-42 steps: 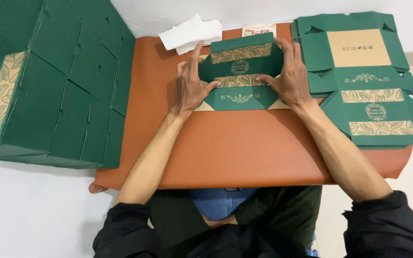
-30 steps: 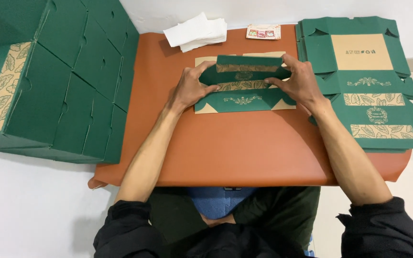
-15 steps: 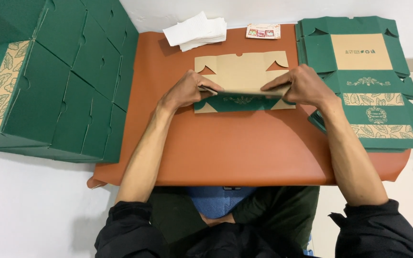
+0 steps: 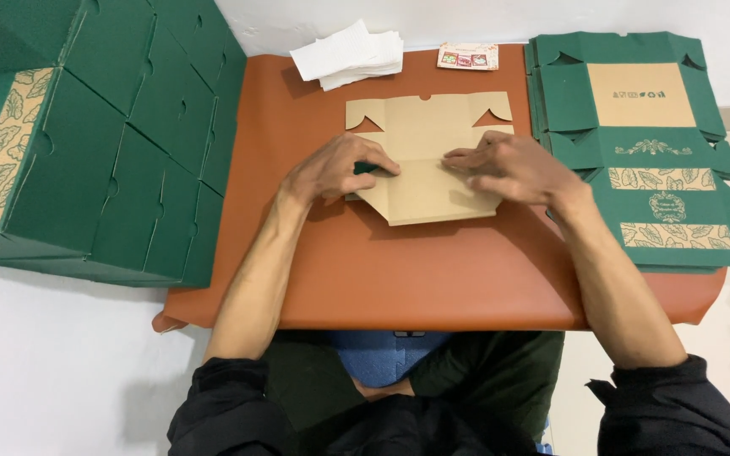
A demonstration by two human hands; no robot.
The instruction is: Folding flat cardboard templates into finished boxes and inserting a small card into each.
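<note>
A flat cardboard box blank lies brown side up in the middle of the orange-brown table. Both my hands press down on its middle fold. My left hand rests on the blank's left part, fingers bent, with a sliver of the green side showing under them. My right hand lies flat on the right part, fingers pointing left. The near flap is folded over and lies flat toward me.
A stack of unfolded green box blanks with leaf patterns lies at the table's right. Several assembled green boxes are piled at the left. White folded paper sheets and a small printed card sit at the far edge.
The green patterned panels that stood folded up have been turned down and flattened. The blank now shows its brown side, and my hands have moved inward onto its middle.
</note>
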